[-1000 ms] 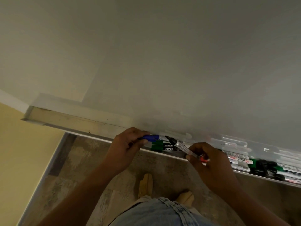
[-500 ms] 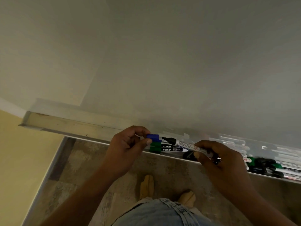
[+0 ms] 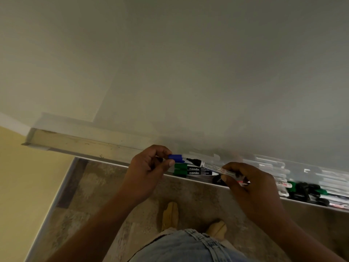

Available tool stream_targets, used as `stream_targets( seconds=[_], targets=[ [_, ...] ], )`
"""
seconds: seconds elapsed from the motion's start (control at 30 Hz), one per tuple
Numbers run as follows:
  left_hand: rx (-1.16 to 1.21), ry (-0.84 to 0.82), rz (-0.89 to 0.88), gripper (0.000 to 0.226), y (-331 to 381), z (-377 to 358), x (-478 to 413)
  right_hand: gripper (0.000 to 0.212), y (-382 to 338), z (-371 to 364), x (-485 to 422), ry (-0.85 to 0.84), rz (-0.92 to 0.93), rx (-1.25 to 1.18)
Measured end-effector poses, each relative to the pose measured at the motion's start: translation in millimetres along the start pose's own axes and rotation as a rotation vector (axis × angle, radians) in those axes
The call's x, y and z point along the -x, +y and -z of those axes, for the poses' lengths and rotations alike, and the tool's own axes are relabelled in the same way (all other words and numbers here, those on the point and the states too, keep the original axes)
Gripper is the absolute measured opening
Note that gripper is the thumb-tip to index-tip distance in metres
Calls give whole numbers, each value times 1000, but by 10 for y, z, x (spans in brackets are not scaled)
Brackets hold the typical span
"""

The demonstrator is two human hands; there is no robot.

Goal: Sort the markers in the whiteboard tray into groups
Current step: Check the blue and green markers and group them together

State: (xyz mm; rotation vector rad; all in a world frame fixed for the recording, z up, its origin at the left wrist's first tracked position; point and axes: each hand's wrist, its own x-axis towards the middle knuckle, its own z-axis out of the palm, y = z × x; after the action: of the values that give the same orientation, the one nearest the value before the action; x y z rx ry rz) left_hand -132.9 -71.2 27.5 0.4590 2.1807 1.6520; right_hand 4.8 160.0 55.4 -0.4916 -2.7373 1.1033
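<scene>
At frame centre the left hand [image 3: 149,171] pinches a blue-capped marker [image 3: 176,157] in the whiteboard tray [image 3: 85,145], likely to steady it. The right hand [image 3: 253,190] grips a black-capped marker [image 3: 211,166] by its barrel over the tray, apparently to lay it alongside. Its long axis nearly follows the tray, with the cap pointing left just above two green markers [image 3: 192,169].

Two hands [image 3: 149,171] [image 3: 253,188], two shoes [image 3: 170,216] [image 3: 217,228], one tray [image 3: 85,146], markers [image 3: 194,171] uncountable.

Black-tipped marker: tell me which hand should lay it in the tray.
Right. The right hand grips the black-tipped marker over the two green markers; the left hand is busy pinching the blue marker.
</scene>
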Motion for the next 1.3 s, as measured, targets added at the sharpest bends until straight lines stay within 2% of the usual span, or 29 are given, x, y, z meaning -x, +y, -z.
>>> stream_targets(
  seconds=[0.1,0.17,0.33,0.47,0.53,0.8,1.1,1.23,1.3],
  targets=[
    [-24,15,53,21,-138,-13,-14,21,143,-187,-50,-40,5,120],
    [-37,29,85,20,-223,-15,-16,19,211,-297,-91,-21,-15,111],
    [-104,40,142,22,-390,-10,-26,20,340,-460,-129,12,27,134],
    [-127,51,177,19,-504,-21,-27,24,437,-542,-85,47,98,281],
    [-138,41,173,19,-546,-32,-16,26,458,-587,-73,56,129,355],
    [-198,47,170,21,-623,-29,4,26,514,-648,-75,48,174,382],
    [-529,-7,143,19,-732,-79,-73,27,544,-655,-31,7,142,368],
    [-573,22,87,24,-729,-107,-99,26,524,-643,-35,7,137,356],
    [-594,94,50,18,-703,-93,-103,25,510,-636,-37,15,132,349]
  ],
)
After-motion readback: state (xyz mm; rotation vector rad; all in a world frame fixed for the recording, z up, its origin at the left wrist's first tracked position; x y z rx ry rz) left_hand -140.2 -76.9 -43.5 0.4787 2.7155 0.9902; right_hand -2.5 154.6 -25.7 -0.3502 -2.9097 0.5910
